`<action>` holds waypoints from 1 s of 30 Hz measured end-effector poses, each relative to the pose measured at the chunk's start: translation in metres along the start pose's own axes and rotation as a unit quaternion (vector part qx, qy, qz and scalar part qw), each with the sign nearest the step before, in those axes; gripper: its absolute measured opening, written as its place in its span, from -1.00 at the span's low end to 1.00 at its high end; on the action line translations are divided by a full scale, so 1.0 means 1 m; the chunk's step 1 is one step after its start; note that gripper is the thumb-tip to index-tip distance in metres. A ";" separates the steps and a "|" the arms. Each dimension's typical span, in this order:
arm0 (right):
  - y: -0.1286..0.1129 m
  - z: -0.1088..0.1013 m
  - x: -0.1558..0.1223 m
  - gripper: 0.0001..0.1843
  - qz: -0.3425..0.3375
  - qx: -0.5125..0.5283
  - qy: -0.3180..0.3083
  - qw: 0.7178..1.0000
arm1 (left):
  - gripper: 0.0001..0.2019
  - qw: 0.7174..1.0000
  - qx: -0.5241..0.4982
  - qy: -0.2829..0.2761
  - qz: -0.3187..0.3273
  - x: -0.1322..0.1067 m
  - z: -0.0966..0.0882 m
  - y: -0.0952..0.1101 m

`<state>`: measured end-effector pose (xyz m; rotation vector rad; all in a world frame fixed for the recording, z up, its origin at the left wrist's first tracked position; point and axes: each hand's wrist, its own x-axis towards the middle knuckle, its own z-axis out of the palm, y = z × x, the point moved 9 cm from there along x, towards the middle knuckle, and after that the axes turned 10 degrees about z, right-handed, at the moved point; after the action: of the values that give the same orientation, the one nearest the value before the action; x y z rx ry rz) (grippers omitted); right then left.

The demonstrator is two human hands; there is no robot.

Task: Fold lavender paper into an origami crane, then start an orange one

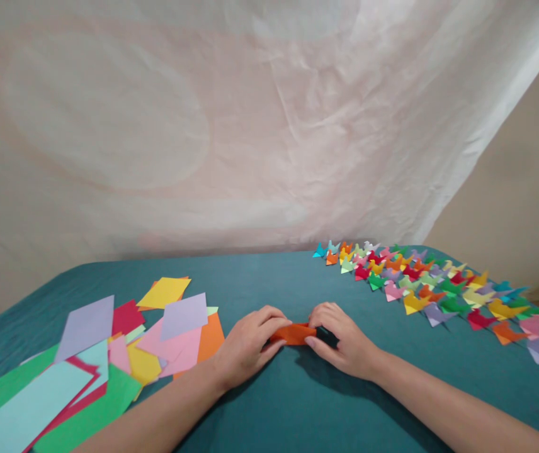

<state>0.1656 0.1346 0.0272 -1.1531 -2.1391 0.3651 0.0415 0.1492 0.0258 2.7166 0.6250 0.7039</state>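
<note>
A small folded piece of orange paper (296, 334) is held between my two hands, just above the table at the middle. My left hand (251, 340) pinches its left end between thumb and fingers. At the other end, my right hand (340, 336) grips the paper with thumb and curled fingers. A dark patch shows inside the curl of the right hand; I cannot tell whether it is an object or shadow. The fingers hide both ends of the paper, so its full shape does not show.
Loose coloured paper sheets lie overlapping on the left, among them a lilac sheet (87, 327) and a light blue one (28, 402). Rows of folded paper birds (415, 302) stand along the right. A pale cloth (250, 126) hangs behind the teal-covered table (250, 277).
</note>
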 end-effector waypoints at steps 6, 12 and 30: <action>-0.016 0.003 -0.003 -0.86 -0.063 0.017 -0.052 0.997 | -0.74 0.997 0.048 0.039 0.047 -0.002 -0.005 0.005; -0.020 0.009 -0.005 -0.72 -0.075 0.024 -0.099 0.992 | -0.73 0.979 0.116 0.087 0.142 -0.002 -0.011 0.022; 0.000 0.001 -0.001 -0.68 -0.014 0.021 -0.013 1.000 | -0.84 0.983 0.120 0.032 0.132 0.002 -0.006 0.022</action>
<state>0.1656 0.1337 0.0259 -1.0984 -2.1582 0.4132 0.0476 0.1319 0.0391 3.0494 0.3878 0.8290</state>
